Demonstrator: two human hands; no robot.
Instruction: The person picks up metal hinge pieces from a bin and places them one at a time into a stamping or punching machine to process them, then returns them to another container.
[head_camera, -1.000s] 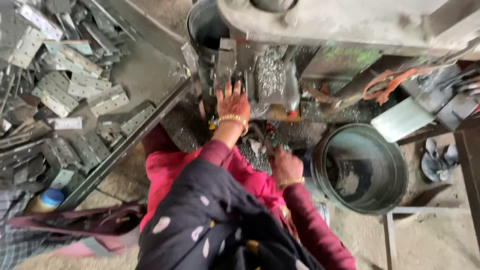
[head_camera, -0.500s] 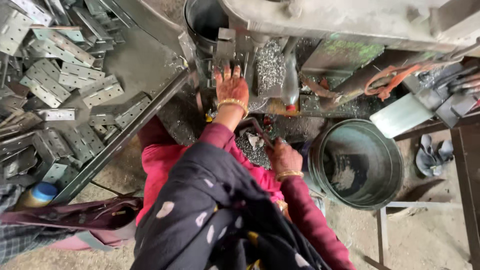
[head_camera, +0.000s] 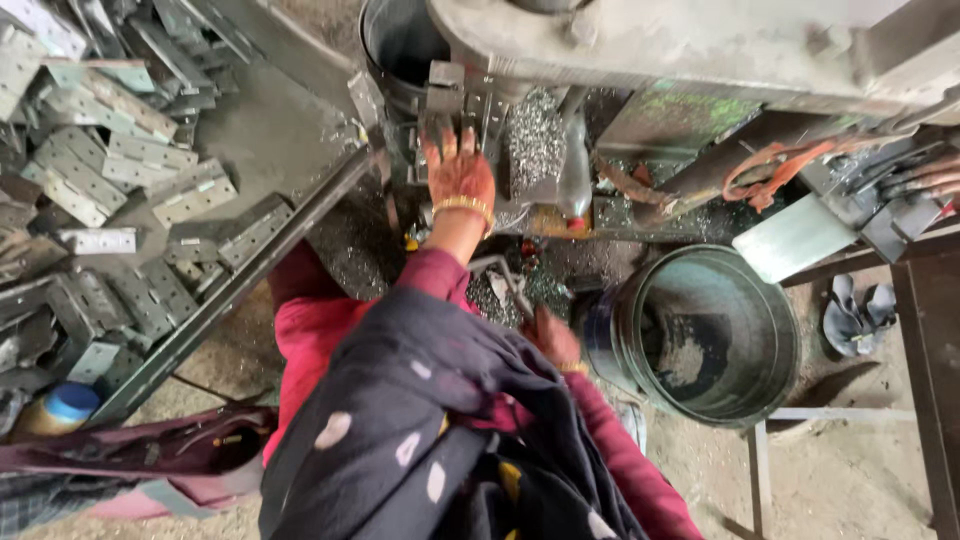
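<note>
My left hand (head_camera: 457, 172), with a gold bangle at the wrist, lies flat with fingers spread on the grey metal fixture (head_camera: 450, 95) of a machine, under its heavy head (head_camera: 650, 45). Whether it holds a part there is hidden. My right hand (head_camera: 552, 336) is lower, partly covered by my dark dotted scarf (head_camera: 430, 440). It is closed around the end of a bent metal lever (head_camera: 497, 268). Metal shavings (head_camera: 536, 135) cling to the machine beside my left hand.
A sloping metal tray (head_camera: 270, 150) at the left carries a heap of several grey hinge plates (head_camera: 90, 170). A round green bucket (head_camera: 770, 330) stands at the right on the sandy floor. A blue-capped bottle (head_camera: 60, 405) lies bottom left. Orange cable (head_camera: 770, 165) loops by the machine.
My left hand has reached a little further up onto the fixture. My right hand has sunk lower with the lever and is now partly under the scarf.
</note>
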